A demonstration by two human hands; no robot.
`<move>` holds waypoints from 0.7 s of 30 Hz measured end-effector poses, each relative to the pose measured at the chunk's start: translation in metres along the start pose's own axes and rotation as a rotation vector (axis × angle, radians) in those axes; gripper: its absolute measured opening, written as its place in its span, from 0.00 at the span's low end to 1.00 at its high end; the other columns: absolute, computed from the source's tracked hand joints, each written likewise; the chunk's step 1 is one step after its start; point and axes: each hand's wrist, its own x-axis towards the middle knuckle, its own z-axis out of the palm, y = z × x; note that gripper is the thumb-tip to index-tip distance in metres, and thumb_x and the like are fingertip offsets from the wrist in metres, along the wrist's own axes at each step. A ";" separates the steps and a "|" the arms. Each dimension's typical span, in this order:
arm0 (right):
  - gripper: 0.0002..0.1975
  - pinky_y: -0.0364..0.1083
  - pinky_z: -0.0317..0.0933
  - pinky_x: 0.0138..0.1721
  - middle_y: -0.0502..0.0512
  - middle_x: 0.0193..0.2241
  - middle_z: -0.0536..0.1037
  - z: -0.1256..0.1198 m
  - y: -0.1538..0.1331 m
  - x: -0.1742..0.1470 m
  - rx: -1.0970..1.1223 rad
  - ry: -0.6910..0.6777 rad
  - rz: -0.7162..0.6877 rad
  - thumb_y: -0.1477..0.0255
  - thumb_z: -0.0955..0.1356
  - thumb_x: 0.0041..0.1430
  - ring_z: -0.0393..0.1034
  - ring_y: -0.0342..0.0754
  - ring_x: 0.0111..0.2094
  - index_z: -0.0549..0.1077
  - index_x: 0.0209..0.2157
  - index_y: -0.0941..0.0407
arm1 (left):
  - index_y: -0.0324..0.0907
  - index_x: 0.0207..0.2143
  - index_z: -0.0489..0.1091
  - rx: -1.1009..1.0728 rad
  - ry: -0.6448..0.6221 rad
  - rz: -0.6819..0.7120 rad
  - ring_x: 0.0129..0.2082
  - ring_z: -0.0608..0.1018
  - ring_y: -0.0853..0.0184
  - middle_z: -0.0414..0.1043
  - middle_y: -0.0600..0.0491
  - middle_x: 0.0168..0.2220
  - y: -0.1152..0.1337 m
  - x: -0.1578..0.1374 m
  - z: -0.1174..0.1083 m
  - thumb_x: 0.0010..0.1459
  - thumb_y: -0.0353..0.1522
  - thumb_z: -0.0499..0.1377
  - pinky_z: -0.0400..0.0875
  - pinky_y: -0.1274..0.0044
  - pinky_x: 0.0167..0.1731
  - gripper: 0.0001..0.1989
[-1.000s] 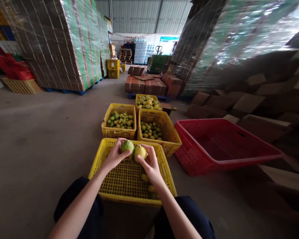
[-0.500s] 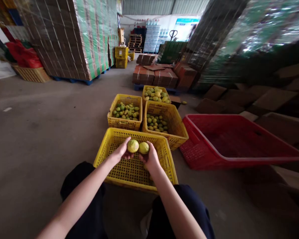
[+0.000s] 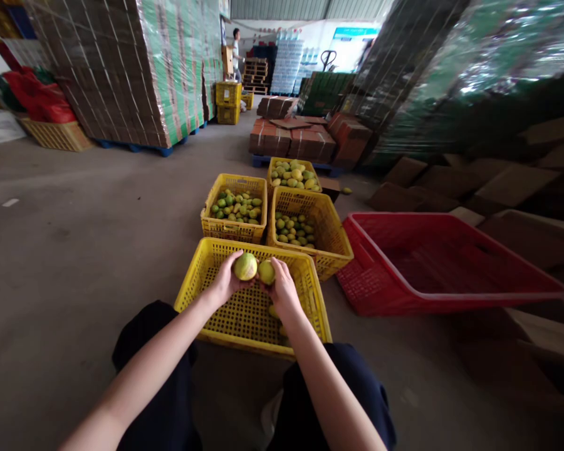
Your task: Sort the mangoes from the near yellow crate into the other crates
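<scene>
Over the near yellow crate (image 3: 258,343), my left hand (image 3: 226,280) is closed round a roundish yellow-green fruit (image 3: 245,267) with a brownish patch. Close beside it, my right hand (image 3: 282,289) grips a second, smaller-looking yellow-green fruit (image 3: 266,272), its fingers partly covering it. The two fruits are almost side by side. A few yellowish fruits lie at the right side of the near crate, partly hidden by my right forearm. Beyond it stand a left crate of greener fruit (image 3: 235,207) and a right crate of yellow-green fruit (image 3: 294,230).
A third fruit-filled yellow crate (image 3: 295,175) stands farther back. To the right is a large red plastic bin (image 3: 380,275), with flattened cardboard (image 3: 498,188) past it. Strapped cardboard bundles (image 3: 291,141) and a wrapped pallet stack (image 3: 122,69) rise behind. A person (image 3: 236,53) is far off.
Both hands have turned the fruits slightly; the right-hand fruit is now more covered by fingers. The view has shifted a little. A person has appeared in the background.
</scene>
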 end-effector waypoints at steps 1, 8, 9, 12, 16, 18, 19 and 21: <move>0.16 0.40 0.60 0.20 0.47 0.28 0.72 0.000 -0.002 -0.002 -0.052 0.032 -0.050 0.55 0.68 0.52 0.67 0.43 0.25 0.67 0.38 0.51 | 0.35 0.31 0.73 -0.101 0.013 0.000 0.21 0.76 0.68 0.74 0.48 0.23 -0.002 0.000 0.001 0.63 0.36 0.51 0.72 0.78 0.22 0.16; 0.16 0.56 0.63 0.54 0.58 0.45 0.70 0.004 0.000 -0.009 -0.562 0.039 -0.645 0.58 0.62 0.62 0.68 0.52 0.47 0.71 0.45 0.51 | 0.37 0.32 0.73 -0.426 0.083 0.018 0.35 0.81 0.61 0.77 0.46 0.29 -0.019 0.003 0.004 0.56 0.32 0.55 0.77 0.71 0.36 0.09; 0.16 0.58 0.62 0.56 0.60 0.48 0.68 0.005 0.002 -0.010 -0.634 0.013 -0.685 0.59 0.61 0.64 0.67 0.54 0.50 0.71 0.47 0.51 | 0.37 0.33 0.73 -0.429 0.067 0.040 0.37 0.81 0.60 0.77 0.46 0.31 -0.021 0.004 0.005 0.55 0.32 0.55 0.77 0.70 0.38 0.09; 0.20 0.62 0.55 0.62 0.65 0.57 0.61 0.007 0.007 -0.014 -0.834 -0.127 -0.720 0.58 0.62 0.63 0.58 0.60 0.61 0.69 0.53 0.52 | 0.38 0.31 0.74 -0.421 0.022 0.078 0.42 0.80 0.57 0.79 0.46 0.34 -0.023 0.005 0.004 0.49 0.31 0.57 0.76 0.70 0.43 0.08; 0.26 0.68 0.51 0.63 0.67 0.64 0.54 0.007 0.009 -0.022 -0.991 -0.292 -0.725 0.57 0.70 0.56 0.48 0.67 0.67 0.68 0.54 0.53 | 0.36 0.33 0.75 -0.353 -0.092 0.085 0.43 0.80 0.56 0.79 0.46 0.34 -0.022 0.008 -0.004 0.47 0.31 0.57 0.75 0.69 0.44 0.11; 0.27 0.68 0.49 0.64 0.68 0.65 0.54 0.006 0.008 -0.026 -1.021 -0.361 -0.776 0.59 0.72 0.53 0.45 0.68 0.68 0.68 0.53 0.54 | 0.36 0.31 0.75 -0.322 -0.079 0.070 0.39 0.81 0.58 0.78 0.47 0.30 -0.021 0.009 -0.011 0.49 0.32 0.57 0.75 0.71 0.41 0.10; 0.28 0.68 0.48 0.64 0.70 0.65 0.54 0.006 0.009 -0.027 -1.028 -0.390 -0.806 0.61 0.72 0.53 0.44 0.68 0.68 0.67 0.53 0.56 | 0.36 0.30 0.75 -0.311 -0.060 0.061 0.37 0.81 0.59 0.77 0.48 0.28 -0.021 0.010 -0.015 0.50 0.33 0.57 0.75 0.72 0.39 0.10; 0.27 0.67 0.48 0.65 0.73 0.65 0.54 0.006 0.011 -0.028 -1.031 -0.428 -0.860 0.64 0.71 0.54 0.44 0.67 0.69 0.66 0.54 0.59 | 0.37 0.29 0.74 -0.299 -0.034 0.040 0.33 0.81 0.60 0.76 0.50 0.25 -0.020 0.011 -0.022 0.52 0.35 0.58 0.75 0.73 0.36 0.10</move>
